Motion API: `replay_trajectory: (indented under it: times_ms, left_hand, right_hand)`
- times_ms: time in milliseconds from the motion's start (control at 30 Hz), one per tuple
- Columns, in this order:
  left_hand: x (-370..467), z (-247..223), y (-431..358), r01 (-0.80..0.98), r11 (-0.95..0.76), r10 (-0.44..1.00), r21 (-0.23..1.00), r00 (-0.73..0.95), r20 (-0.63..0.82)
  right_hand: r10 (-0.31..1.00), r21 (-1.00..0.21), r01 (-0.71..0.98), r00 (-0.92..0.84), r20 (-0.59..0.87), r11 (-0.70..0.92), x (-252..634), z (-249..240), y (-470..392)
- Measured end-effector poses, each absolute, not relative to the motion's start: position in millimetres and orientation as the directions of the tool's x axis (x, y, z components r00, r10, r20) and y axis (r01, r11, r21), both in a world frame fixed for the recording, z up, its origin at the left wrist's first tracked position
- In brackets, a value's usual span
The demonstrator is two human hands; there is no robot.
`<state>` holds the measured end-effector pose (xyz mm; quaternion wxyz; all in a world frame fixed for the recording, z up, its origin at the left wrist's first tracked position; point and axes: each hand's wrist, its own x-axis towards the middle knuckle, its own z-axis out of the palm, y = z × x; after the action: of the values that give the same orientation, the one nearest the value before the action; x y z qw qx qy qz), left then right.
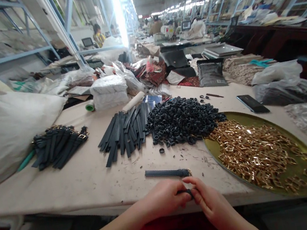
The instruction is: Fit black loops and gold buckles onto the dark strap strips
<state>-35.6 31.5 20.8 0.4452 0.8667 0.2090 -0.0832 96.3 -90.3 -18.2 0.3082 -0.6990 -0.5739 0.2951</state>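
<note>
Near the table's front edge, my left hand (pixel 168 196) and my right hand (pixel 205 195) meet, fingers closed around a small dark strap piece (pixel 188 193) that is mostly hidden between them. Just beyond them lies a dark strap (pixel 165 173) with a gold buckle at its right end. Farther back are a fan of flat dark strips (pixel 126 129) and a heap of small black loops (pixel 184 119). On the right, a round golden tray (pixel 232 117) holds a pile of gold buckles (pixel 251 149).
Buckled straps (pixel 58 145) are bunched at the left beside a large white sack (pixel 9 124). A phone (pixel 252 103) and plastic bags (pixel 288 87) lie at the right. Wrapped bundles and a black packet (pixel 211 73) line the back. People sit far off.
</note>
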Motion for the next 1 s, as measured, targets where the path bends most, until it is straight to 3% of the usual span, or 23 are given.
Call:
replay_trajectory:
  times_ms: [100, 233, 433, 533, 667, 767, 867, 1000]
  left_hand:
    - [-27.3, 12.2, 44.3, 0.418, -0.638, 0.353, 0.647, 0.905, -0.236]
    - [-24.1, 3.3, 77.6, 0.529, -0.746, 0.541, 0.405, 0.836, -0.094]
    - [-24.7, 14.2, 162.7, 0.782, -0.578, 0.808, 0.232, 0.588, 0.031]
    - [-14.6, 18.5, 200.6, 0.884, -0.427, 0.901, 0.19, 0.433, 0.009]
    - [-6.8, 22.9, 215.8, 0.913, -0.355, 0.93, 0.201, 0.367, -0.02]
    - [-18.9, 32.6, 201.8, 0.893, -0.385, 0.922, 0.234, 0.383, 0.056]
    - [-42.3, 48.2, 169.4, 0.839, -0.461, 0.887, 0.288, 0.429, 0.171]
    - [-67.5, 70.4, 109.3, 0.488, -0.693, 0.72, 0.53, 0.506, 0.476]
  right_hand:
    - [0.969, -0.684, 0.714, 0.242, 0.042, -0.149, 98.1, -23.3, -63.7]
    - [0.94, -0.548, 0.821, 0.297, 0.17, -0.161, 104.6, -35.3, -28.4]
    - [0.91, -0.566, 0.82, 0.293, 0.292, -0.083, 105.0, -63.3, -18.2]
    - [0.896, -0.591, 0.801, 0.326, 0.302, -0.092, 104.0, -67.0, -20.8]
    - [0.889, -0.617, 0.781, 0.347, 0.298, -0.098, 103.8, -61.3, -22.2]
    - [0.868, -0.655, 0.75, 0.384, 0.314, -0.094, 105.6, -58.5, -24.1]
    - [0.792, -0.666, 0.743, 0.443, 0.42, -0.063, 108.1, -56.3, -27.9]
    - [0.76, -0.64, 0.767, 0.445, 0.473, -0.051, 106.7, -43.6, -26.7]
